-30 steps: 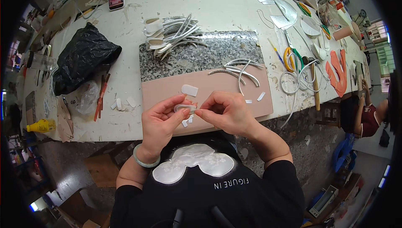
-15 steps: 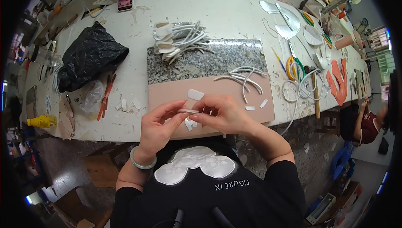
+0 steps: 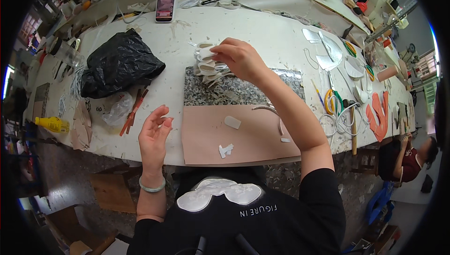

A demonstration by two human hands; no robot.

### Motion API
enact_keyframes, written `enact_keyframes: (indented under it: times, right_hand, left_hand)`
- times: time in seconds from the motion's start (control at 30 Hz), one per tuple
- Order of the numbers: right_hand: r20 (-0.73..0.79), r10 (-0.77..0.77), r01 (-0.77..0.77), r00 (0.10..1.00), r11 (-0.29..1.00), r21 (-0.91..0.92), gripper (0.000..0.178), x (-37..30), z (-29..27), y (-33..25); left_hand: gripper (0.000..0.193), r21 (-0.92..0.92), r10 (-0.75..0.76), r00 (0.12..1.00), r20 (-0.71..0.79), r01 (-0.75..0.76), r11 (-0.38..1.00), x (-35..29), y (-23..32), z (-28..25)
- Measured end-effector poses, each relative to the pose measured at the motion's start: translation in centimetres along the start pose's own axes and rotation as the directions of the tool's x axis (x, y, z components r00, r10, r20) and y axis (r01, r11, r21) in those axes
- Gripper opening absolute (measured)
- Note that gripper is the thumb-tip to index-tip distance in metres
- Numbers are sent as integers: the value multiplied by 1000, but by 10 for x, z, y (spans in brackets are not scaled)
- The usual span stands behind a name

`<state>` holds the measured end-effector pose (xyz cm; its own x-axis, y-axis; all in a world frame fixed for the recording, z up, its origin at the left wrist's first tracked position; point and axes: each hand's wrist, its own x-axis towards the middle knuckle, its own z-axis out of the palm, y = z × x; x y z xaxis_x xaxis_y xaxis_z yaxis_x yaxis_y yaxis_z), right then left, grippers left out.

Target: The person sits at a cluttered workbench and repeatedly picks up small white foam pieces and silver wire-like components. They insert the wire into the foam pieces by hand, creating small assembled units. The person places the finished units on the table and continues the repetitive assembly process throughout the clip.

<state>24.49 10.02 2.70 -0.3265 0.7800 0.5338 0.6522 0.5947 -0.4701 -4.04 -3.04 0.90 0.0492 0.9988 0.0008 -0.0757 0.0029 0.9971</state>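
Note:
My right hand (image 3: 241, 60) reaches across to a pile of white and silver straps (image 3: 206, 67) with rounded, padded-looking ends. Its fingertips pinch the end of one white strap at the top of the pile; the thumb is mostly hidden. My left hand (image 3: 153, 135) hovers near the table's front edge, fingers loosely bent and apart, with nothing in it. Between my arms lies a beige board (image 3: 206, 133) bearing a white tab with one rounded end (image 3: 232, 122) and several small white strips (image 3: 226, 150). My right forearm partly covers some loose curved straps (image 3: 266, 108).
A speckled stone slab (image 3: 197, 93) lies behind the board. On the left are a black plastic bag (image 3: 122, 63), red strips (image 3: 133, 112) and a yellow bottle (image 3: 52, 124). Scissors (image 3: 329, 100), white cord (image 3: 344, 124) and a hammer (image 3: 353, 128) lie right. A phone (image 3: 166, 3) stands behind.
My hands have parted from the small white piece they held together over the board. The right has moved forward to the strap pile; the left has drawn back to the left and opened.

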Motion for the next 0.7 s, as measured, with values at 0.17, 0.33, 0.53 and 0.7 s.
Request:
enact_keyframes:
  times: [0.17, 0.33, 0.53, 0.7]
  right_hand:
    - [57, -25, 33, 998, 988, -150, 23, -4, 14, 11]
    - [-51, -28, 23, 998, 995, -97, 40, -18, 3, 4]
    - [198, 268, -255, 943, 963, -86, 21, -66, -72, -13]
    - [329, 354, -330, 875, 935, -127, 19, -133, -72, -14]
  left_hand:
    - [32, 43, -70, 992, -101, 75, 996, -8, -12, -18]
    - [32, 62, -61, 995, -73, 66, 996, -4, -19, -12]
    - [30, 136, -19, 1000, -3, 19, 991, 4, -19, 0]
    - [27, 235, -15, 999, -34, 22, 972, 12, -21, -7]
